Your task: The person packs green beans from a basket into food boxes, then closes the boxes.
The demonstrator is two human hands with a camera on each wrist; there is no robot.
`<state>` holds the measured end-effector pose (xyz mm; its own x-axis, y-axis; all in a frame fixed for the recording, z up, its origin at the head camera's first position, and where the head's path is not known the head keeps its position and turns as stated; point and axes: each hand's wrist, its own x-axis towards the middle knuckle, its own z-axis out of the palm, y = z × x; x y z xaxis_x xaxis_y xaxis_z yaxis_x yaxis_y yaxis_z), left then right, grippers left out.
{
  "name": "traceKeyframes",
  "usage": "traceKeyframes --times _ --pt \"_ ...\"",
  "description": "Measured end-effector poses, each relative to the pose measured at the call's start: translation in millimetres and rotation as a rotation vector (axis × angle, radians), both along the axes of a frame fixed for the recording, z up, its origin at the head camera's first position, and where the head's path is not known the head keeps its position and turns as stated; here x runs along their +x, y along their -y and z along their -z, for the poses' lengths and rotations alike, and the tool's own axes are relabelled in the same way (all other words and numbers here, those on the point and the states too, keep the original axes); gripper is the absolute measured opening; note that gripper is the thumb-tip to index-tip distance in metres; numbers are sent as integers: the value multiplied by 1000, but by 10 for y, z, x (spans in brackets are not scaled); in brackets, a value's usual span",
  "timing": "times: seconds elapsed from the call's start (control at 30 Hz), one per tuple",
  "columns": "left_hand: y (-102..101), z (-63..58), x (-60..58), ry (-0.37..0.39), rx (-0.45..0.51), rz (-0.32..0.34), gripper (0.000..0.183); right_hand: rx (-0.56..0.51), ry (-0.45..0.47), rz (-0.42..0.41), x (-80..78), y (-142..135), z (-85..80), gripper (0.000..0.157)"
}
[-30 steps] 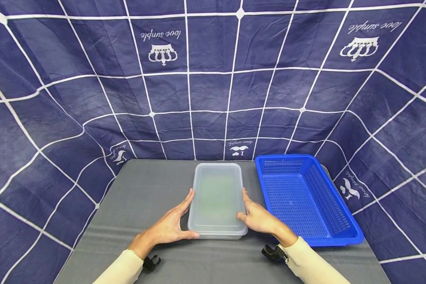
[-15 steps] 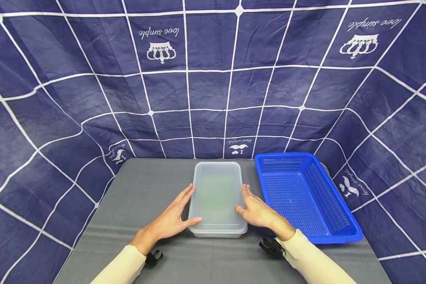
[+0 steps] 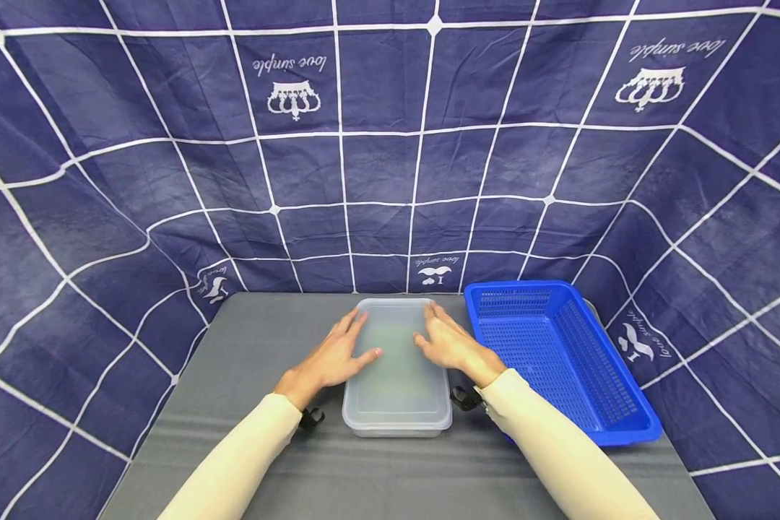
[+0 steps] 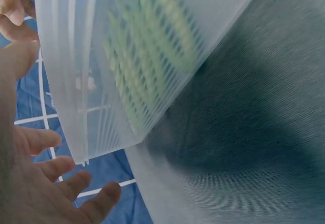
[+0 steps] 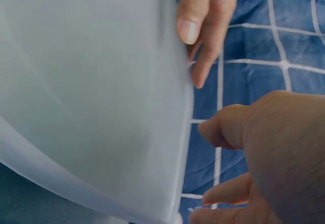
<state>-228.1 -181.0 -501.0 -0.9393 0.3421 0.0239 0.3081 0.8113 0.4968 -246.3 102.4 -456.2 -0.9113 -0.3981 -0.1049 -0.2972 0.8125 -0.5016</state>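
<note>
A translucent plastic food container [image 3: 396, 397] with its lid on lies flat on the grey table. Through its side, the left wrist view shows long green bumpy contents [image 4: 147, 56]. My left hand [image 3: 333, 359] is at the far left part of the lid, fingers extended along the edge and thumb over the top. Opposite it, my right hand [image 3: 453, 345] has its fingers extended at the far right edge, thumb above the lid. In the right wrist view, the lid [image 5: 101, 82] fills the left half, with the fingertips beside its rim.
To the right of the container stands a blue plastic basket [image 3: 624, 439] with slotted walls. The grey table [image 3: 253, 339] ends at a dark blue cloth [image 3: 377, 166] with white lines, which hangs behind and on both sides. Each wrist wears a black strap [image 3: 466, 399].
Both hands have slid forward along the container's sides, from its middle toward its far corners. The thumbs have moved farther up over the lid. The container and basket stay in place.
</note>
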Motion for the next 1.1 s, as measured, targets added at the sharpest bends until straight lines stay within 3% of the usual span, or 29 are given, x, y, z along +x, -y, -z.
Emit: traceKeyframes --times 0.13,0.3,1.1 --pt "-43 -11 -139 -9 -57 0 94 12 -7 5 -141 49 75 82" --pt "-74 -8 -228 -28 -101 2 93 25 1 24 -235 74 159 83" --pt "-64 107 -301 -94 -195 -20 92 72 47 34 -283 73 211 88"
